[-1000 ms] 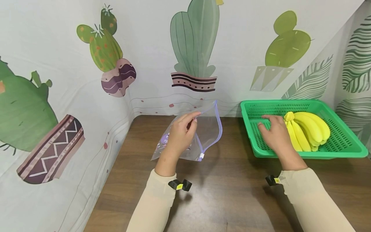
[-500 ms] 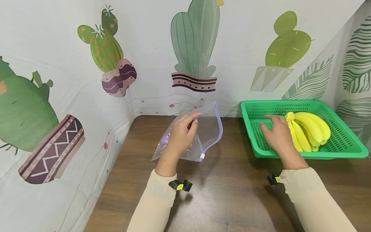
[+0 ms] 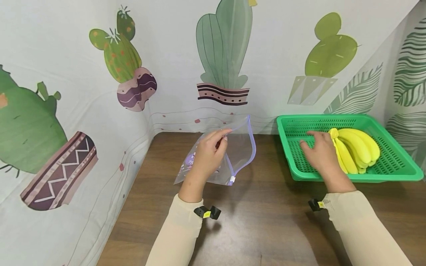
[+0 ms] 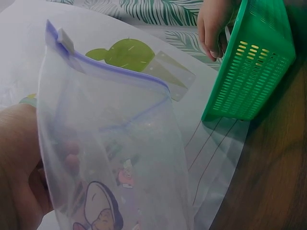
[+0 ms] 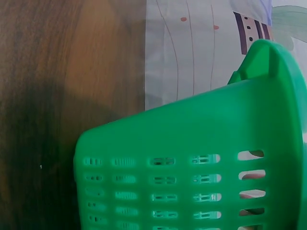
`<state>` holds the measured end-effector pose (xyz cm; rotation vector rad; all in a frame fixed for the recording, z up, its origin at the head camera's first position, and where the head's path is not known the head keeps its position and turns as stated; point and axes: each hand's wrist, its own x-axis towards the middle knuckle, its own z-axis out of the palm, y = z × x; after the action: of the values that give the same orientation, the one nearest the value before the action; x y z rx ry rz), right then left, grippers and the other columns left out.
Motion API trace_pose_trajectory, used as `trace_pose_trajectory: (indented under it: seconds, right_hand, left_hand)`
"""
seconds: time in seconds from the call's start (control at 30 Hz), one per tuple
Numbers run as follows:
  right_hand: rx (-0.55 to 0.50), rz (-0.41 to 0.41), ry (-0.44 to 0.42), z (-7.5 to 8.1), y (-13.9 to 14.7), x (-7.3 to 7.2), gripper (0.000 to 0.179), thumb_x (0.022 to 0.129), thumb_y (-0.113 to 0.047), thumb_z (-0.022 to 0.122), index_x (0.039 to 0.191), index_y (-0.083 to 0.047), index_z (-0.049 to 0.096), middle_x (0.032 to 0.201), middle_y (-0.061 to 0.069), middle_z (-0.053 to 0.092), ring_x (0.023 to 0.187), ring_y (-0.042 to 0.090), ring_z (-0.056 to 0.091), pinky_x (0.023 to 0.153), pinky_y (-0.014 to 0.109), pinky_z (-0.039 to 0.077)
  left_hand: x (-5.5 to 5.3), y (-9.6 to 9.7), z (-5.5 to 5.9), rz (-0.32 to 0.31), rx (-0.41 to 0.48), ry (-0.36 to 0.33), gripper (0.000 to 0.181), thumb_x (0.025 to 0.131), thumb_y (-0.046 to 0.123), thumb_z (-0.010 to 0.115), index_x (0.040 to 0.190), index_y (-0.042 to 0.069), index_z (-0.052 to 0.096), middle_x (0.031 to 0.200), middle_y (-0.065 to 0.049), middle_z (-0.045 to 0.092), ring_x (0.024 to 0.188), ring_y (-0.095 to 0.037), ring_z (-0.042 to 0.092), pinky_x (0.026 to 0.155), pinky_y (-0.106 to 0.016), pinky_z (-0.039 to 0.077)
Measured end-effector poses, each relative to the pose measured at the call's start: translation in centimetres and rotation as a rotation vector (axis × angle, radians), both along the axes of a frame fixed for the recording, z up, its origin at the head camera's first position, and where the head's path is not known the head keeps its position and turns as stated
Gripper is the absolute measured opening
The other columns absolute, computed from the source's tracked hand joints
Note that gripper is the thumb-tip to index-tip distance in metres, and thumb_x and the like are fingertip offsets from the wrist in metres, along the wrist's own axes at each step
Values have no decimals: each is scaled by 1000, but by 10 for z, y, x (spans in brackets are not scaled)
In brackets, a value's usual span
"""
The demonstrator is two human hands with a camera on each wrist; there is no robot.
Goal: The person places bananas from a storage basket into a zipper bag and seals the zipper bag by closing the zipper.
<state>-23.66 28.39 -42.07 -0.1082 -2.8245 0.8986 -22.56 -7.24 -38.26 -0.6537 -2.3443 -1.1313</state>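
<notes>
Right hand [image 3: 320,153] shifted slightly right, fingers apart, over green basket [image 3: 386,177], just left of bananas [image 3: 359,147] inside; left hand [image 3: 208,155] pinches zip bag [image 3: 241,147], presumably keeping its mouth gaping.

In the head view your left hand [image 3: 209,152] hides part of the bag [image 3: 241,147], your right hand [image 3: 321,152] covers some of the bananas [image 3: 358,147], the lower edge crops your sleeves [image 3: 176,236] and your wrist labels [image 3: 206,214] are too small to read, while the right wrist view cuts off the basket [image 5: 192,129].
</notes>
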Motion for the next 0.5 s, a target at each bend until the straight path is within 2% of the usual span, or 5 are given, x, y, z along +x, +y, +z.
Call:
trace_pose_trajectory:
  seconds: [0.23,0.5]
  right_hand:
    - [26,2,9,1,4,-2,62,104,-36,45,149,6,39,148,42,28,133,60,32,103,72,31]
    - [38,-1,-21,2,11,-4,66,104,-39,43,152,6,34,150,42,24,131,62,30,101,73,29]
  left_hand:
    - [0,0,0,-1,1,8,31,101,14,51,126,13,71,84,-2,60,70,-12,49,63,-25,43]
    - [0,0,0,-4,4,8,31,101,14,51,125,13,71,83,-2,59,70,-11,48,62,-25,42]
